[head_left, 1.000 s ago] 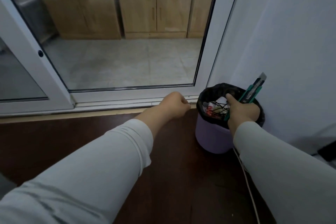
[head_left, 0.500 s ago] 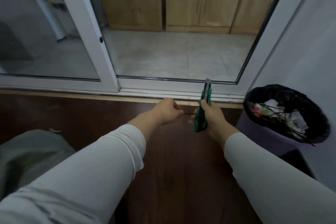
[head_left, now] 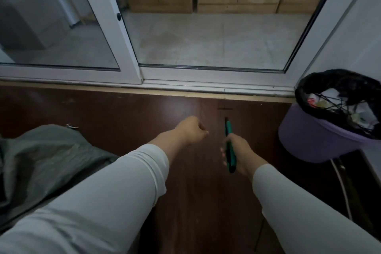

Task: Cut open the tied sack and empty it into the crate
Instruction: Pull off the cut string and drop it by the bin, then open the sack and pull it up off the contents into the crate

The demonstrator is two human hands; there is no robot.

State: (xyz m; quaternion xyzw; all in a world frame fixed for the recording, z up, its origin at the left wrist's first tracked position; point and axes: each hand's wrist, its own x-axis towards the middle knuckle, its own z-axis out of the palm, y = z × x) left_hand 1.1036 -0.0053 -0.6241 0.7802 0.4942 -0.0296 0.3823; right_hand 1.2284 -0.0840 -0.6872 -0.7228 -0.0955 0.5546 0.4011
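Note:
My right hand (head_left: 240,154) grips a green and black utility knife (head_left: 229,146), its tip pointing away from me over the dark wooden floor. To its left my left hand (head_left: 190,131) is a closed fist with nothing visible in it. A grey-green sack (head_left: 41,161) lies slumped on the floor at the left edge, partly hidden under my left sleeve. Both hands are apart from the sack. No crate is in view.
A purple waste bin (head_left: 313,140) lined with a black bag and holding rubbish stands at the right by the white wall. White sliding door frames (head_left: 185,80) run across ahead, with a tiled floor and wooden cabinets beyond. A white cable (head_left: 342,189) lies below the bin.
My view has swung left and down, away from the bin. My right hand drew the knife back from over the bin toward the middle. The sack has come into view at the left.

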